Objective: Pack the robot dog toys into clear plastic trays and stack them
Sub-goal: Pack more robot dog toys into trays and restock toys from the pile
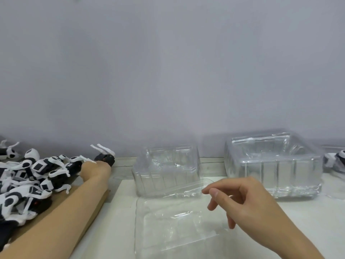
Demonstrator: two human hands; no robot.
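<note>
Robot dog toys (28, 176): black-and-white heap at the far left, lying on a brown cardboard sheet (89, 208) against the wall; none sits in a tray in the middle of the table.
Reached toy (105, 157): at the right edge of the heap, dark body with 2 white ears pointing up, close to the wall.
Left hand (96, 168): stretched out to that toy and touching it; the fingers are hidden behind the hand and toy, so I cannot tell whether they have closed on it.
Open tray (175, 219): clear, lying flat on the white table (308, 217) just in front of the person, with nothing in it.
Middle tray stack (166, 169): clear trays nested upright behind the open tray, a loose clear piece leaning at its front.
Right hand (240, 200): hovering over the open tray's far right corner, fingers loosely curled, holding nothing.
Right tray stack (272, 165): larger clear stack, well apart from the heap.
Far-right edge: another black-and-white toy (336, 159), partly cut off.
Step in hand: fetching 1 toy for the open tray, by my reading; packing looks barely begun here.
Next move: needs a firm hold on the toy's body, not its thin ears, then a carry rightward into the tray recess while the right hand steadies the light plastic.
</note>
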